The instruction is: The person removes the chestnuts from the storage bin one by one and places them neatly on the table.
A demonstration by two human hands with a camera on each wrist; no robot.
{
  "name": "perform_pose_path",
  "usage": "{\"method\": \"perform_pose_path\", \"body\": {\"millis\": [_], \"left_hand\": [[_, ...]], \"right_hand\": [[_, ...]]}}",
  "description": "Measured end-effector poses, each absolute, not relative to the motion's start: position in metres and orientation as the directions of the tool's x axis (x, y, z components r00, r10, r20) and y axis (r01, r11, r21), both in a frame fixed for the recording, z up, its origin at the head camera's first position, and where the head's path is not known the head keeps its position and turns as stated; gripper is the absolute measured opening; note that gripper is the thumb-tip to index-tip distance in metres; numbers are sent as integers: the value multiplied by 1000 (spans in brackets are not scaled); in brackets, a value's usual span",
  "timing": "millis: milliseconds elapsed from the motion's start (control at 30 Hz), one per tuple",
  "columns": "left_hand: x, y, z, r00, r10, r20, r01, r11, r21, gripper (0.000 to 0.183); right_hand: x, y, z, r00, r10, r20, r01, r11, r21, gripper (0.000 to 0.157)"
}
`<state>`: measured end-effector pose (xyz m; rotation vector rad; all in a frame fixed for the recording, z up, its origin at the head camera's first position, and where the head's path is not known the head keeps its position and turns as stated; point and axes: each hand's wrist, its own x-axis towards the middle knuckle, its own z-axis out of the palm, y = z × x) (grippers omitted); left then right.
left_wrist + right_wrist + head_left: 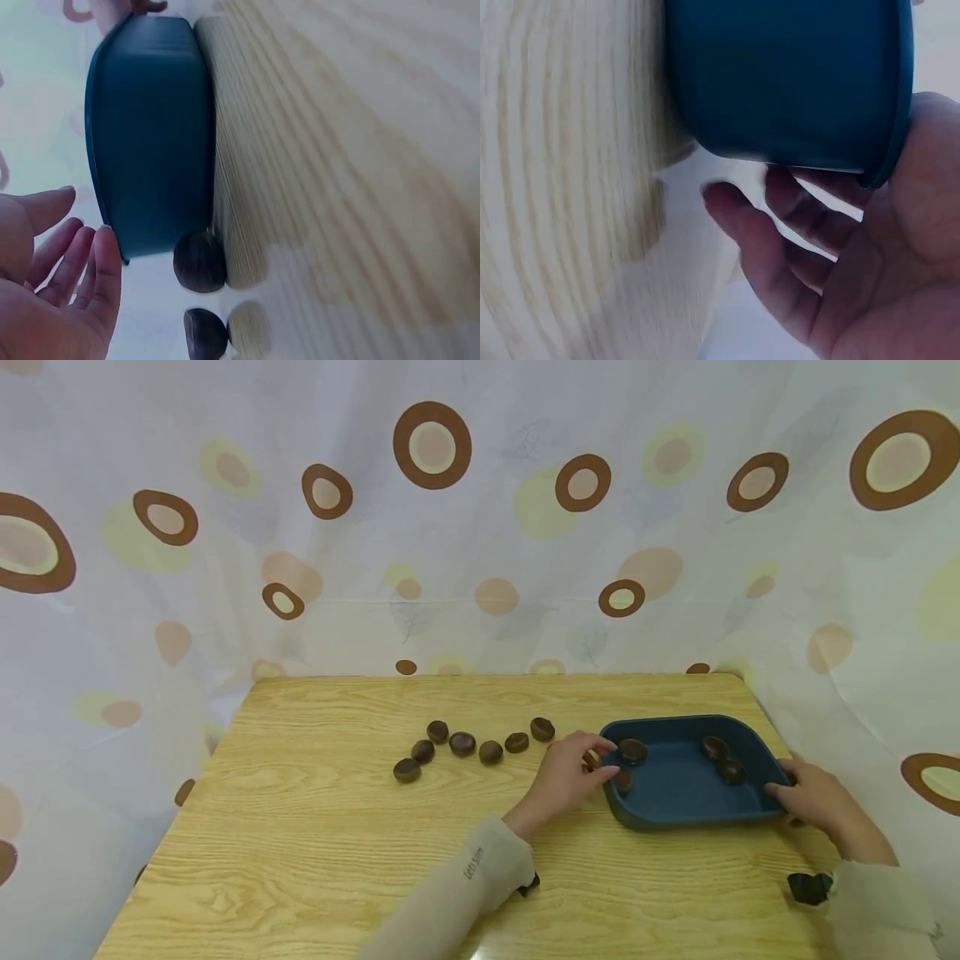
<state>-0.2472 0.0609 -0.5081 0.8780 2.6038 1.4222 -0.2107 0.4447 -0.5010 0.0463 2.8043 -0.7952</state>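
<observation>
In the head view a dark blue tray (690, 817) stands at the right of the table. Inside it lie several brown chestnuts (632, 751), two by the left wall and two by the right. My left hand (566, 777) is at the tray's left rim, thumb and fingers parted with nothing between them in the left wrist view. Close beside the tray's wall, a chestnut (200, 261) lies on the table. With the thumb over the rim and the fingers outside, my right hand (817, 797) holds the tray's right end; the right wrist view shows those curled fingers (757, 247) against the wall.
Several more chestnuts (462, 743) lie in a zigzag line on the wooden table (315, 852), left of the tray. A patterned curtain (480, 543) hangs behind the table and along both sides.
</observation>
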Motion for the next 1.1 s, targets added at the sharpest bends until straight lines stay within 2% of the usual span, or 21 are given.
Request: {"method": "perform_pose_path", "body": {"millis": [33, 167, 267, 367, 467, 533, 600, 767, 900, 1033, 1100], "left_hand": [[-246, 63, -508, -834, 508, 217, 457, 414, 787, 31], [-242, 67, -508, -832, 514, 209, 462, 434, 773, 33], [-241, 69, -509, -840, 504, 202, 455, 450, 769, 35], [-242, 70, -509, -843, 504, 186, 441, 451, 776, 36], [-244, 70, -509, -844, 512, 159, 416, 437, 798, 38], [-246, 70, -509, -843, 519, 141, 402, 434, 806, 38], [-247, 69, -508, -838, 529, 132, 400, 432, 808, 39], [-249, 69, -509, -827, 547, 129, 413, 436, 800, 40], [-250, 70, -508, -829, 547, 119, 402, 435, 806, 38], [-253, 69, -506, -825, 553, 119, 410, 440, 799, 37], [-255, 69, -506, -818, 561, 125, 427, 446, 786, 36]], "right_hand": [[-210, 444, -501, -976, -31, -215, 85, 857, -509, 62], [-206, 442, -502, -993, -6, -117, 51, 876, -480, 59], [-202, 442, -500, -996, -17, -88, 29, 865, -501, 41], [-198, 443, -495, -990, -65, -126, 9, 858, -514, 26], [-197, 445, -490, -983, -72, -172, 34, 838, -545, 39], [-197, 447, -490, -987, -51, -150, 44, 820, -570, 56], [-198, 448, -492, -994, -29, -103, 40, 795, -605, 66], [-198, 455, -501, -999, -51, 12, -46, 746, -664, 55], [-193, 460, -503, -997, -77, -29, -34, 701, -712, 47], [-192, 459, -500, -993, -36, -115, 59, 689, -722, 21], [-192, 459, -498, -988, -14, -154, 100, 704, -703, 32]]}}
